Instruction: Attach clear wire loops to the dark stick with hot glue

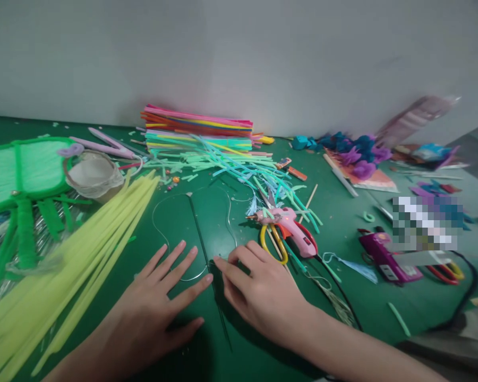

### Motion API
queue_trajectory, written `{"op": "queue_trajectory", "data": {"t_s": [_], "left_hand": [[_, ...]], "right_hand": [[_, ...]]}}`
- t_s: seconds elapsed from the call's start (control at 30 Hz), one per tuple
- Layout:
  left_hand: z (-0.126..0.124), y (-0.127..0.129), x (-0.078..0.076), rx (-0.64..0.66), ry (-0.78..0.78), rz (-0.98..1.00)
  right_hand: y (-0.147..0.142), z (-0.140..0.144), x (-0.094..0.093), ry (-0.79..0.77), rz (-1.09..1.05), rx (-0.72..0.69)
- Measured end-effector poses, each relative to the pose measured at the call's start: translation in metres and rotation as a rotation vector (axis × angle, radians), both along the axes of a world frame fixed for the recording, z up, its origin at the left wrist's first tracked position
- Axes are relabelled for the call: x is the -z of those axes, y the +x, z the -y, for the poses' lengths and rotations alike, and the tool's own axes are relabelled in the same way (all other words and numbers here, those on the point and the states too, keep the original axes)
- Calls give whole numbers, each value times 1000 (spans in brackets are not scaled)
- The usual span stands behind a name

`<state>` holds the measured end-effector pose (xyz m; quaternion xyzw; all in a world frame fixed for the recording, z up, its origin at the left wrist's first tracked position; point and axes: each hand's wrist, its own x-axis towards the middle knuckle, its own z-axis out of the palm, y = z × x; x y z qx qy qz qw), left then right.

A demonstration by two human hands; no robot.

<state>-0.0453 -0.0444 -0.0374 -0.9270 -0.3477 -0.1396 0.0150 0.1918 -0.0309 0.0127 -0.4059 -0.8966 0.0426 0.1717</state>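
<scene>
My left hand (159,300) lies flat on the green table (183,212), fingers spread, its fingertips over a thin wire loop (227,212). My right hand (258,289) rests beside it, index finger and thumb meeting at a dark green stem wire (199,228) that runs from the loop toward me. Whether the fingers pinch the stem or just touch it is unclear. The two index fingertips almost meet at the stem.
Long yellow pipe cleaners (63,286) fan out at left beside a green fuzzy fan shape (24,170). A multicoloured pipe-cleaner stack (199,124) sits by the wall. A pink glue gun (295,228) and yellow-handled scissors (274,244) lie right of my hand; a purple glue gun (386,260) farther right.
</scene>
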Motion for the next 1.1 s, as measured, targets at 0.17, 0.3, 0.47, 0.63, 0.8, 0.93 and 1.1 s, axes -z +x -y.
{"op": "queue_trajectory", "data": {"t_s": [0.17, 0.3, 0.47, 0.63, 0.8, 0.93, 1.1], "left_hand": [[0, 1, -1, -15, -20, 37], [-2, -1, -1, 25, 2, 17], [1, 1, 1, -19, -29, 49], [1, 0, -1, 0, -4, 26], [3, 2, -6, -41, -29, 19], [7, 7, -5, -91, -49, 76], [8, 8, -4, -107, -74, 79]], "right_hand": [[-1, -1, 4, -19, 21, -33], [-2, 1, 9, -36, 27, -45], [-2, -4, 2, -53, 22, -40], [-20, -67, -45, -22, 207, -106], [-56, -168, -62, -326, 347, -66], [-74, -207, -42, -373, 370, -105], [-81, -207, -39, -341, 366, -104]]}}
